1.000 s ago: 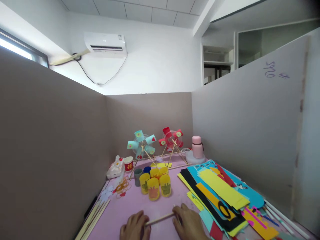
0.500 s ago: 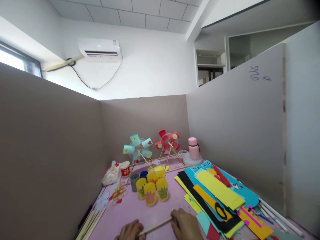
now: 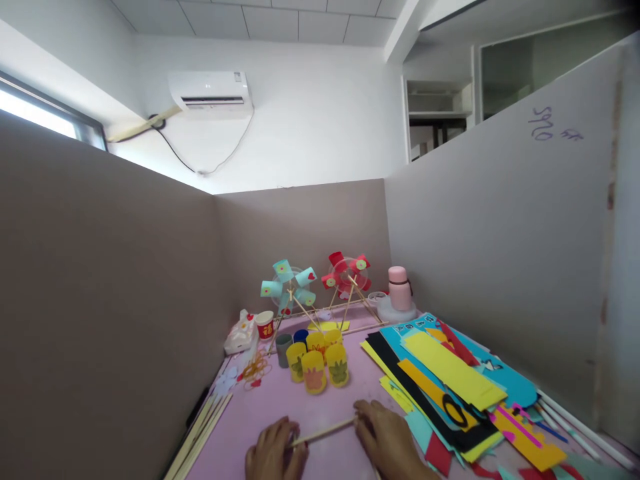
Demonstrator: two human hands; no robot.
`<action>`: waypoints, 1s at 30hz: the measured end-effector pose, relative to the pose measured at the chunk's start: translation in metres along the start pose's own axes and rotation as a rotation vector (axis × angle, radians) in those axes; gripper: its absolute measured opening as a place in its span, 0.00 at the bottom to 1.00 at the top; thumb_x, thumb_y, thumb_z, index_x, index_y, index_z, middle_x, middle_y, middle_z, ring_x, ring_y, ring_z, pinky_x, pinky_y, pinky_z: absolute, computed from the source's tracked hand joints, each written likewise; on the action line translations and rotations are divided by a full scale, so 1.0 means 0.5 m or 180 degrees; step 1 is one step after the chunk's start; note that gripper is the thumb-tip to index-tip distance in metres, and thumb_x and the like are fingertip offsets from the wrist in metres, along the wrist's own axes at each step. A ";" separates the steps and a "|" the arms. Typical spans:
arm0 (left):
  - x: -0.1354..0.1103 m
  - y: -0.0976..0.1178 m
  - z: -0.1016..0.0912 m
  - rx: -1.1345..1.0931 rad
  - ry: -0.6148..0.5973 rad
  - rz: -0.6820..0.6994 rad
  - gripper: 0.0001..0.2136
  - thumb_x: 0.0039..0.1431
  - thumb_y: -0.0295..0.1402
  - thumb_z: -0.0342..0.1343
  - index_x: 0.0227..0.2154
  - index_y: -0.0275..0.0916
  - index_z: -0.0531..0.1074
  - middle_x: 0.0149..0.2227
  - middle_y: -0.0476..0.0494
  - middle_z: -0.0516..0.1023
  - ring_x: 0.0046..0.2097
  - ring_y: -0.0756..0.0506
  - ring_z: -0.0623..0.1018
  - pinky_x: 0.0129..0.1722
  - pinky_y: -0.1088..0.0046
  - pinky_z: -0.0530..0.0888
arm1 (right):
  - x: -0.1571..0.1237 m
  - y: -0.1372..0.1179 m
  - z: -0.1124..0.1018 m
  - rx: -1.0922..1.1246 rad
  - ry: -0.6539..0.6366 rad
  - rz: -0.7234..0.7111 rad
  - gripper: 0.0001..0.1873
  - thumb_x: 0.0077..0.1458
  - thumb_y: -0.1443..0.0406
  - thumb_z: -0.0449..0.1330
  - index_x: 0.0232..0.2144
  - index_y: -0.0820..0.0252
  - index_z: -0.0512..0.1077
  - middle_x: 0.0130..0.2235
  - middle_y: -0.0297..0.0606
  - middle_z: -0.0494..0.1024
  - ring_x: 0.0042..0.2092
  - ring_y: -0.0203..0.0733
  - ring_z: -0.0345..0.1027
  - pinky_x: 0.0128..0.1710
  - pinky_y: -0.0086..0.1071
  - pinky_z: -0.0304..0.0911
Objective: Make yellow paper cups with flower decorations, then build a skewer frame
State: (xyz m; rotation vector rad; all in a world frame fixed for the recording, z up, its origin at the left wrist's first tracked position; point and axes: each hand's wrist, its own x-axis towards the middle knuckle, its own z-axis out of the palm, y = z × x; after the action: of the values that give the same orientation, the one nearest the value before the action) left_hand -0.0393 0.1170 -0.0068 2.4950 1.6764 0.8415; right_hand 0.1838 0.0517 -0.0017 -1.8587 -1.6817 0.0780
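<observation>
A thin wooden stick (image 3: 325,433) lies low over the pink table, slightly tilted, its right end higher in the picture. My left hand (image 3: 274,450) has its fingers closed around the stick's left end. At the other end, my right hand (image 3: 387,437) grips it with curled fingers. A small pale piece shows under the right wrist, too little of it to name. Beyond the hands stand several yellow paper cups with rabbit pictures, the nearest being a yellow cup (image 3: 314,373). A grey cup (image 3: 283,351) and a blue cup (image 3: 301,337) are beside them.
Coloured paper sheets (image 3: 450,370) with black-handled scissors (image 3: 455,410) lie on the right. Flat wooden sticks (image 3: 203,433) and rubber bands (image 3: 256,367) are at left. Behind stand a light-blue paper wheel (image 3: 290,287), a red paper wheel (image 3: 347,273) and a pink bottle (image 3: 400,290). Partitions surround the table.
The camera view has turned, so the scene sits further right and a little higher. Both hands stay on the stick, and more of my left hand shows.
</observation>
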 end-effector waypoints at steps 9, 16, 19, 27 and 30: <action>-0.005 -0.048 -0.028 -0.0491 0.0175 -0.0220 0.17 0.53 0.41 0.44 0.37 0.39 0.74 0.40 0.40 0.78 0.45 0.40 0.75 0.45 0.60 0.71 | 0.001 0.021 -0.016 -0.0042 0.0118 0.0475 0.20 0.57 0.71 0.44 0.48 0.65 0.68 0.47 0.46 0.76 0.48 0.44 0.69 0.45 0.32 0.60; -0.005 -0.048 -0.043 -0.0671 -0.0103 -0.0154 0.15 0.53 0.42 0.45 0.32 0.41 0.74 0.36 0.42 0.78 0.42 0.40 0.75 0.44 0.59 0.69 | 0.006 0.034 -0.014 -0.0260 -0.0002 0.0633 0.17 0.54 0.73 0.48 0.44 0.61 0.69 0.44 0.43 0.76 0.46 0.43 0.70 0.40 0.30 0.60; -0.001 -0.050 -0.052 -0.0768 -0.0217 -0.0060 0.13 0.52 0.42 0.48 0.31 0.43 0.74 0.35 0.44 0.78 0.41 0.41 0.74 0.43 0.61 0.70 | 0.006 0.036 -0.013 -0.0307 -0.0037 0.0633 0.14 0.54 0.72 0.48 0.39 0.58 0.71 0.41 0.39 0.77 0.42 0.41 0.71 0.36 0.29 0.59; 0.003 -0.057 -0.054 -0.0883 -0.0342 0.0015 0.10 0.52 0.39 0.49 0.27 0.42 0.73 0.34 0.45 0.77 0.40 0.42 0.74 0.42 0.65 0.70 | 0.004 0.034 -0.014 -0.0352 -0.0058 0.0607 0.13 0.56 0.71 0.47 0.36 0.58 0.71 0.38 0.37 0.77 0.39 0.40 0.71 0.31 0.30 0.56; 0.005 -0.055 -0.050 -0.0856 -0.0293 -0.0041 0.10 0.54 0.38 0.49 0.29 0.42 0.73 0.35 0.45 0.77 0.41 0.42 0.74 0.43 0.65 0.70 | 0.003 0.033 -0.016 -0.0365 -0.0048 0.0617 0.13 0.56 0.71 0.47 0.36 0.57 0.70 0.38 0.37 0.77 0.39 0.40 0.71 0.31 0.29 0.56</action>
State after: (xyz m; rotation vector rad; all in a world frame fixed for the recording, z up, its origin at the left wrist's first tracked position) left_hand -0.0729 0.1239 0.0070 2.3033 1.4423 0.8709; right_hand 0.2023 0.0500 -0.0024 -2.1084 -1.5401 0.0767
